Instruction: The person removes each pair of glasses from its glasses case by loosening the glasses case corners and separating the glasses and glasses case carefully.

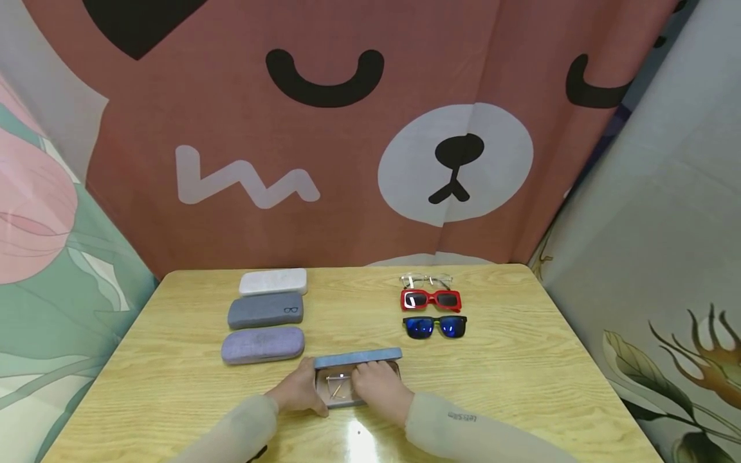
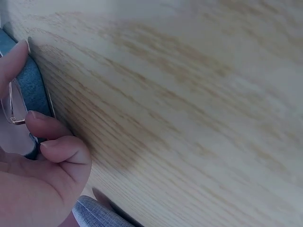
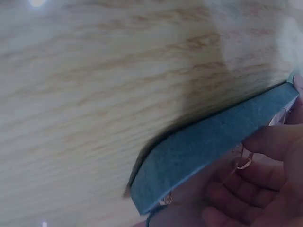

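Observation:
An opened blue glasses case lies near the table's front, its lid raised at the back. Inside it is a pair of thin gold-framed eyeglasses, its right half hidden by a hand. My left hand grips the case's left end, thumb at the front. In the left wrist view, the left hand's fingers curl over the case rim. My right hand reaches into the case and pinches the eyeglasses. The right wrist view shows the thumb beside the gold frame, with the other fingers bent behind it.
On the left stand a white case, a grey-blue case and a purple case. Clear eyeglasses, red sunglasses and black sunglasses with blue lenses lie to the right on the wooden table.

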A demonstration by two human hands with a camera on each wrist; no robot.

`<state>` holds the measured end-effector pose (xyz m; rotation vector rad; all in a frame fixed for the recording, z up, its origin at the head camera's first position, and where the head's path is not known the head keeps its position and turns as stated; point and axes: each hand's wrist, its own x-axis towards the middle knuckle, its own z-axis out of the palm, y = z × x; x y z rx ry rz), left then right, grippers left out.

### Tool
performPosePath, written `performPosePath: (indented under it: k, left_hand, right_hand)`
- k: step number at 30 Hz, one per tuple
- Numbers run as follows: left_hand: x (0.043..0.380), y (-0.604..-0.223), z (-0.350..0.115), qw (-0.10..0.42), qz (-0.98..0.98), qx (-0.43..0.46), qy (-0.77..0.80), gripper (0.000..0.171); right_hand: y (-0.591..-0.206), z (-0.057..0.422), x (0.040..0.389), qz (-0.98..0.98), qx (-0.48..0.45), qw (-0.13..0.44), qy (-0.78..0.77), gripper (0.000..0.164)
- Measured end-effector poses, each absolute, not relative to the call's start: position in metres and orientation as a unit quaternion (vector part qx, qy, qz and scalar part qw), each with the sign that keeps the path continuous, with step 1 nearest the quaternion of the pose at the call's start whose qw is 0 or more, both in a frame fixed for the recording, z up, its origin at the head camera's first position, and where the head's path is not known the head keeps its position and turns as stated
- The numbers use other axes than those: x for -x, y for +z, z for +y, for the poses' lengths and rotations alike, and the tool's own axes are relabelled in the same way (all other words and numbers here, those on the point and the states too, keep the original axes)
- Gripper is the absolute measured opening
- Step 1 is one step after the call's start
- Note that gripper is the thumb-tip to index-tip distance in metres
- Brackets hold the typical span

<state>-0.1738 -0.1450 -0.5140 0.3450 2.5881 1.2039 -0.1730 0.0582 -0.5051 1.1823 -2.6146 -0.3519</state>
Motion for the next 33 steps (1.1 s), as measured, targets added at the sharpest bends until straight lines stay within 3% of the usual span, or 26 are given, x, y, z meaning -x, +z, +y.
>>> performPosePath:
  k: [13,20,33]
  left_hand:
    - [0.172,-0.511,-0.145,0.134,0.895,-0.111,0.412,0.09]
    - [0.172,-0.512,-0.145,0.133,0.897,-0.11,0.407,0.092]
    - [0.173,-0.514,-0.145,0.135,0.896,-0.117,0.407,0.092]
  right_hand:
    - [-0.512,0.045,0.18,-0.93,-0.351,0.094,-0.053,0.014]
    - [-0.508,0.044,0.174,-0.927,-0.348,0.127,-0.062,0.017]
    - [-0.511,0.039,0.172,-0.937,-0.314,0.132,-0.077,0.017]
